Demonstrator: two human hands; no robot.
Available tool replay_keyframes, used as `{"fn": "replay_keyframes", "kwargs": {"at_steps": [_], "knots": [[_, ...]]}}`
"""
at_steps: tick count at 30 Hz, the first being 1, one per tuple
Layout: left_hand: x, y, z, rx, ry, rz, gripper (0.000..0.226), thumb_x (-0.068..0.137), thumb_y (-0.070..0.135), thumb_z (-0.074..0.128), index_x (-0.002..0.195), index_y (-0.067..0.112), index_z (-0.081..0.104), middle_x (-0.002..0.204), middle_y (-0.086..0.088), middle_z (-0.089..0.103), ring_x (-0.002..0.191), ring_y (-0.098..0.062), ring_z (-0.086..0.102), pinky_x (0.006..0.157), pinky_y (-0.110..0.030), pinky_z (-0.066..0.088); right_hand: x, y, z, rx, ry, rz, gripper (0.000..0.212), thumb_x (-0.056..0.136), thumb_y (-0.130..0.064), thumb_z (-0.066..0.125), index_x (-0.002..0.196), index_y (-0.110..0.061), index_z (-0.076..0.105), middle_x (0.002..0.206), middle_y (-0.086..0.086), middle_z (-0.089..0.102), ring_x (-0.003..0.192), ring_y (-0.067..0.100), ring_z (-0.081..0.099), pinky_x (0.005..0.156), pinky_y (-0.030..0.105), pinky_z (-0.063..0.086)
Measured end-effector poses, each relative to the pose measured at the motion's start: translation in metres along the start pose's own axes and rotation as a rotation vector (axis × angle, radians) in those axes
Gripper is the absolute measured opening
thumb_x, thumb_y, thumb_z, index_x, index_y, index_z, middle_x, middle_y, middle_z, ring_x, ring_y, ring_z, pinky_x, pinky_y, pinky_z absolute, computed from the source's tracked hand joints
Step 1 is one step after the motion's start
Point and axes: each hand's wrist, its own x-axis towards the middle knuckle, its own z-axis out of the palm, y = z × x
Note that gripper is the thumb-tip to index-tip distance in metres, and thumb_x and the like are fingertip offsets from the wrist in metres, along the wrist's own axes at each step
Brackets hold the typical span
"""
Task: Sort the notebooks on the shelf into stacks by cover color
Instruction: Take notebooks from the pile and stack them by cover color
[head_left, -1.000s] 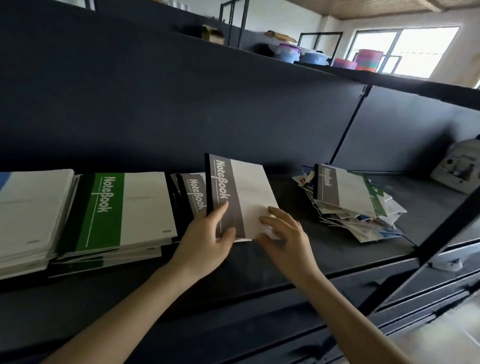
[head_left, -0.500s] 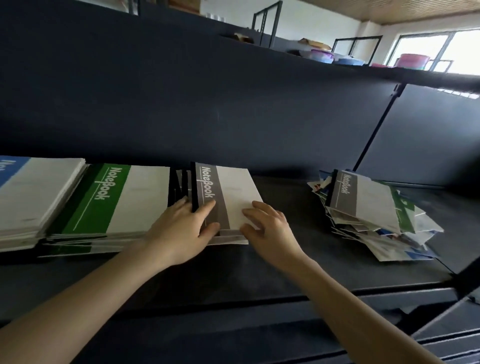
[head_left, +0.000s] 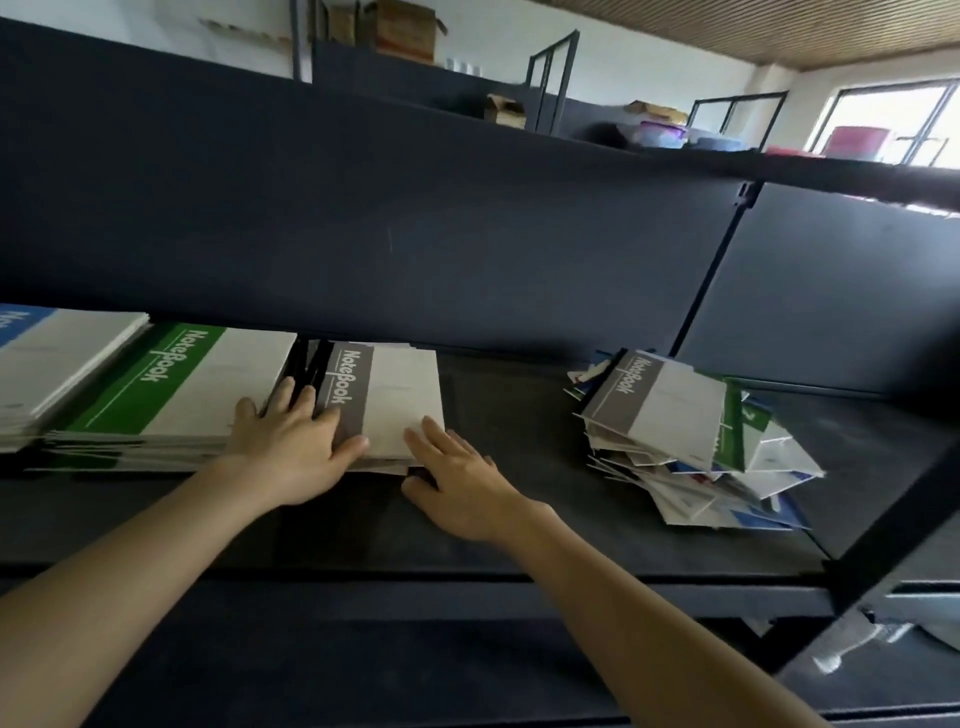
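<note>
The left hand (head_left: 296, 447) lay flat, fingers spread, over the spine edge of the grey stack (head_left: 395, 405). The right hand (head_left: 457, 483), fingers straight, pressed its near corner. That stack sat on the shelf (head_left: 519, 426) just beside the green stack (head_left: 171, 384). The step seemed to be squaring it up. The next move would call for a reach right to the mixed pile (head_left: 691, 431), well apart, for another notebook.

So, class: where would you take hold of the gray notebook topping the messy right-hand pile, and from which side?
Probably pinch the gray notebook at its near edge, coming from the front: it lies topmost and tilted on the messy pile, that edge standing clear of the covers beneath.
</note>
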Motion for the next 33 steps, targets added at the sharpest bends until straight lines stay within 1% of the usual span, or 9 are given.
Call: {"fn": "replay_keyframes", "kwargs": {"at_steps": [4, 7, 10, 14, 20, 25, 27, 30, 33], "knots": [[-0.007, 0.021, -0.015, 0.120, -0.054, -0.044, 0.074, 0.094, 0.063, 0.013, 0.149, 0.014, 0.022, 0.159, -0.008, 0.006, 0.146, -0.028, 0.000, 0.112, -0.051, 0.016, -0.035, 0.028, -0.016, -0.055, 0.004, 0.052, 0.061, 0.099, -0.036, 0.040, 0.151, -0.026, 0.009, 0.159, -0.004, -0.005, 0.146, 0.023, -0.005, 0.114, 0.055, 0.007], [-0.014, 0.045, -0.020, 0.076, 0.011, -0.009, 0.070, 0.096, 0.059, 0.017, 0.146, 0.011, 0.029, 0.155, -0.009, 0.020, 0.144, -0.027, 0.012, 0.110, -0.047, 0.022, -0.057, 0.062, -0.033, -0.075, 0.058, 0.132, 0.063, 0.097, -0.036, 0.044, 0.150, -0.023, 0.013, 0.159, -0.001, 0.001, 0.146, 0.021, 0.000, 0.116, 0.051, 0.011], [-0.019, 0.074, -0.029, 0.003, 0.137, 0.095, 0.058, 0.097, 0.055, 0.024, 0.133, 0.015, 0.045, 0.141, -0.004, 0.041, 0.133, -0.024, 0.034, 0.103, -0.040, 0.032, -0.068, 0.091, -0.050, -0.091, 0.187, 0.184, 0.059, 0.094, -0.033, 0.049, 0.146, -0.014, 0.028, 0.154, 0.006, 0.023, 0.143, 0.024, 0.017, 0.114, 0.043, 0.023], [-0.011, 0.113, -0.036, -0.114, 0.158, 0.206, 0.054, 0.097, 0.054, 0.027, 0.130, 0.017, 0.048, 0.134, -0.004, 0.048, 0.128, -0.023, 0.039, 0.100, -0.040, 0.037, -0.078, 0.109, -0.069, -0.170, 0.371, 0.309, 0.043, 0.092, -0.024, 0.051, 0.133, -0.012, 0.045, 0.135, 0.009, 0.045, 0.127, 0.029, 0.034, 0.100, 0.039, 0.038], [0.001, 0.167, -0.047, -0.271, 0.118, 0.351, 0.050, 0.098, 0.048, 0.033, 0.136, 0.017, 0.045, 0.137, -0.004, 0.048, 0.125, -0.022, 0.045, 0.098, -0.037, 0.040, -0.087, 0.144, -0.082, -0.408, 0.242, 0.495, 0.051, 0.091, -0.031, 0.054, 0.138, -0.021, 0.036, 0.136, 0.008, 0.040, 0.129, 0.032, 0.031, 0.104, 0.049, 0.028], [0.008, 0.200, -0.051, -0.456, 0.101, 0.373, 0.045, 0.097, 0.040, 0.043, 0.133, 0.013, 0.046, 0.136, -0.005, 0.048, 0.121, -0.021, 0.049, 0.096, -0.034, 0.044, -0.093, 0.155, -0.083, -0.464, 0.208, 0.449, 0.046, 0.092, -0.037, 0.054, 0.133, -0.020, 0.041, 0.126, 0.008, 0.050, 0.115, 0.029, 0.052, 0.093, 0.041, 0.043], [0.010, 0.212, -0.052, -0.607, 0.040, 0.359, 0.040, 0.096, 0.036, 0.047, 0.128, 0.011, 0.052, 0.127, -0.005, 0.055, 0.113, -0.021, 0.055, 0.087, -0.029, 0.047, -0.095, 0.154, -0.081, -0.481, 0.235, 0.434, 0.041, 0.092, -0.034, 0.055, 0.128, -0.018, 0.046, 0.122, 0.007, 0.053, 0.111, 0.028, 0.055, 0.089, 0.038, 0.044], [0.012, 0.228, -0.055, -0.913, -0.049, 0.293, 0.026, 0.091, 0.033, 0.055, 0.106, 0.013, 0.063, 0.100, -0.005, 0.066, 0.089, -0.020, 0.062, 0.059, -0.022, 0.042, -0.098, 0.154, -0.079, -0.460, 0.268, 0.418, 0.039, 0.092, -0.033, 0.056, 0.126, -0.017, 0.047, 0.121, 0.007, 0.052, 0.111, 0.028, 0.056, 0.087, 0.038, 0.047], [0.014, 0.239, -0.064, -1.131, -0.051, 0.127, 0.026, 0.089, 0.026, 0.057, 0.103, 0.005, 0.065, 0.098, -0.016, 0.066, 0.076, -0.018, 0.056, 0.053, -0.024, 0.035, -0.100, 0.156, -0.079, -0.440, 0.280, 0.406, 0.039, 0.094, -0.035, 0.051, 0.129, -0.016, 0.046, 0.124, 0.006, 0.051, 0.111, 0.027, 0.056, 0.086, 0.035, 0.047]]}}
